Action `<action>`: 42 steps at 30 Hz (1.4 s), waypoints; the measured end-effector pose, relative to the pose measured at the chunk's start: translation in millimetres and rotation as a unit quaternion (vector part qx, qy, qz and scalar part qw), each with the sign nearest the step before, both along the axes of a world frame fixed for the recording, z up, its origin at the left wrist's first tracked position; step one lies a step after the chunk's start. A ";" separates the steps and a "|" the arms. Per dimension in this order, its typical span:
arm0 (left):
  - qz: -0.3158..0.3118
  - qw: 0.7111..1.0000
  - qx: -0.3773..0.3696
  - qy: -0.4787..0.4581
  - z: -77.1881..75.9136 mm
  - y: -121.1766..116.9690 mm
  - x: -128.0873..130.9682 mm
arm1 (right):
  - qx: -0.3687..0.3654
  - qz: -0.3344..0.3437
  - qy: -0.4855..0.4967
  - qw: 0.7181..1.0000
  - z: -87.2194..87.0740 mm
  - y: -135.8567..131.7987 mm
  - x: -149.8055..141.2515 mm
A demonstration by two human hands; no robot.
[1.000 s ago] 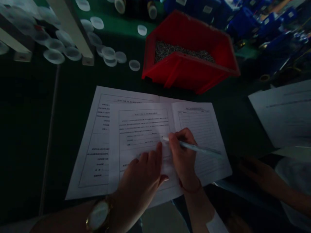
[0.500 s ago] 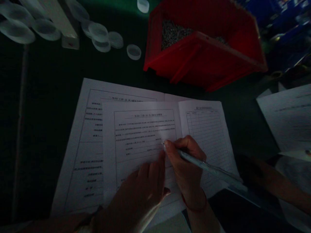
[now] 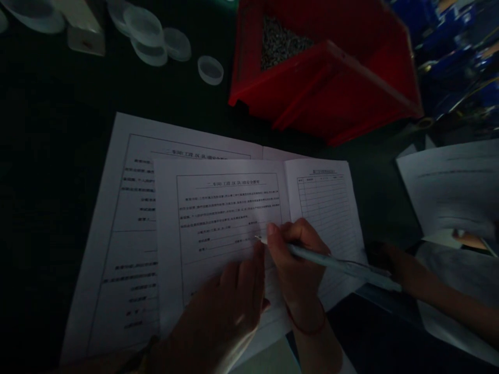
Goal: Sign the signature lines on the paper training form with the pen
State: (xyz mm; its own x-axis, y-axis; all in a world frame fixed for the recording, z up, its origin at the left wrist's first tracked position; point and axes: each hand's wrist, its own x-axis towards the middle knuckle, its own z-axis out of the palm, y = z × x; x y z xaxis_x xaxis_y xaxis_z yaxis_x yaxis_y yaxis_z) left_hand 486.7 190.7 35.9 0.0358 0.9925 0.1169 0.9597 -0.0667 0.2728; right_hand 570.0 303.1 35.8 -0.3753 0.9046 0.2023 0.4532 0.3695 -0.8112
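An open booklet of printed forms lies on the dark table in front of me. My left hand rests flat on the lower part of the left page, fingers together, holding it down. My right hand grips a pale pen, and the pen tip touches a line in the middle of that page. A thin red band sits on my right wrist. The right page carries a ruled table and is partly covered by my right hand.
A red bin holding small metal parts stands behind the booklet. Several clear round lids lie at the back left. More sheets sit at the right, where another person's arm reaches in.
The view has dipped and closed in on the booklet. My right hand with the pen has shifted slightly left along the line; my left hand stays on the page.
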 end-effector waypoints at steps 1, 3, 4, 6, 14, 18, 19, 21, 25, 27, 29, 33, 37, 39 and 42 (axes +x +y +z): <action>0.000 1.000 -0.003 0.005 -0.3 -0.5 0.0 | 0.011 -0.001 -0.003 1.000 -0.6 -1.1 0.5; 0.002 1.000 -0.003 0.010 -1.6 -1.1 0.2 | 0.029 -0.002 -0.014 0.999 -0.9 -2.5 1.2; 0.001 1.000 0.000 0.008 -2.6 -1.2 0.4 | 0.037 -0.002 -0.019 0.999 -0.7 -2.9 1.4; -0.001 1.000 0.008 0.001 -5.5 -1.0 1.1 | 0.046 -0.001 -0.027 0.999 -0.3 -3.3 1.5; -0.006 0.999 0.025 -0.040 -14.6 -0.9 2.1 | 0.064 -0.004 -0.047 0.997 1.9 -3.5 -1.8; 0.000 0.999 0.038 -0.036 -16.0 -1.3 2.1 | 0.071 -0.005 -0.048 0.996 2.9 -4.5 -3.5; 0.001 0.999 0.038 -0.035 -15.8 -1.3 2.1 | 0.068 -0.003 -0.046 0.997 2.8 -4.9 -3.5; -0.004 0.999 0.031 -0.036 -14.8 -1.2 1.7 | 0.060 -0.006 -0.045 0.997 2.2 -5.3 -2.9; -0.010 0.999 0.032 -0.031 -13.7 -1.3 1.4 | 0.053 -0.011 -0.053 0.997 0.8 -5.2 -1.7; -0.006 0.999 0.032 -0.031 -14.6 -1.8 2.3 | 0.051 -0.008 -0.052 0.997 0.5 -5.1 -1.6; 0.000 0.999 0.032 -0.035 -15.6 -2.4 3.4 | 0.046 -0.004 -0.045 0.998 0.6 -5.1 -1.8; 0.002 0.999 0.026 -0.032 -13.7 -3.1 3.3 | 0.041 0.000 -0.044 0.998 2.7 -5.0 -2.7; -0.014 1.000 -0.006 -0.026 -9.1 -3.1 0.3 | 0.046 0.005 -0.045 0.998 4.8 -4.9 -3.8; -0.017 0.999 0.008 -0.032 -7.7 -2.6 -0.8 | 0.042 0.009 -0.040 0.998 4.5 -5.1 -3.8; -0.014 0.999 0.008 -0.033 -6.7 -1.4 -1.4 | 0.036 0.012 -0.039 0.999 3.5 -5.6 -2.8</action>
State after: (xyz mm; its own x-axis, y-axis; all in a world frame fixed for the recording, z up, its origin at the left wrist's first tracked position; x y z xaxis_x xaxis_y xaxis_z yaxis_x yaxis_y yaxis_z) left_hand 485.3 189.2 29.2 0.0554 0.9892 0.1356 0.9374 -0.0983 0.3340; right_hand 567.2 297.5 39.3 -0.4130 0.8797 0.2357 0.5049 0.4366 -0.7447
